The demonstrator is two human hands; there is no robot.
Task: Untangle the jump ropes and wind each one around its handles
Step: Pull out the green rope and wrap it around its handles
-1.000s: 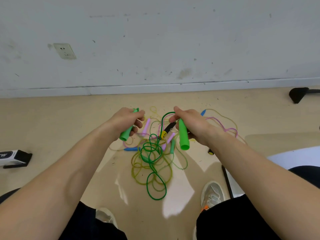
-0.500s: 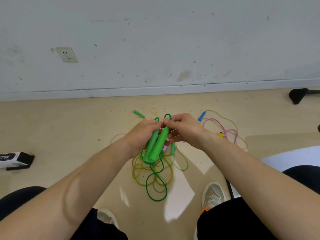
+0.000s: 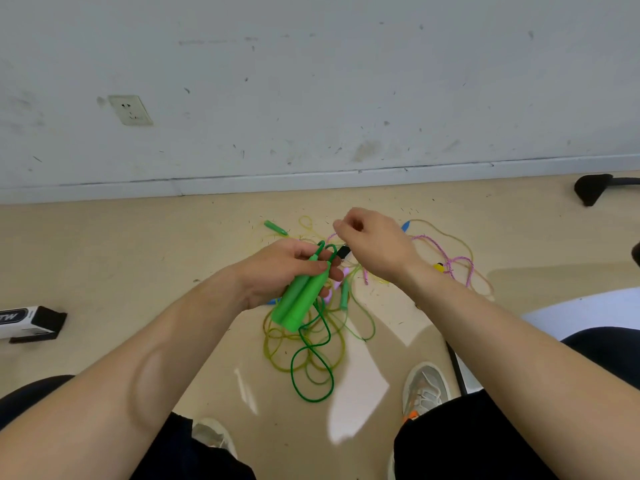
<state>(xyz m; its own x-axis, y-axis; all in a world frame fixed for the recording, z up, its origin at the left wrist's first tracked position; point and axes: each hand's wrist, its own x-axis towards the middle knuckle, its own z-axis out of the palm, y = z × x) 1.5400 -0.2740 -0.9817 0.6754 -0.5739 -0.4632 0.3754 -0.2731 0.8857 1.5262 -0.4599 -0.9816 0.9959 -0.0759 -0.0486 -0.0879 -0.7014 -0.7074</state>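
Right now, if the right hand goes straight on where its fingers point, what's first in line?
Likely the yellow rope loop, then the small green handle beyond it; depth is unclear.

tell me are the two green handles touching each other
Touching. The head view shows the left hand gripping both green handles side by side, pressed together along their length with no gap between them.

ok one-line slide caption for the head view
Left hand grips both green handles together; right hand hovers, fingers curled, over the tangled ropes.
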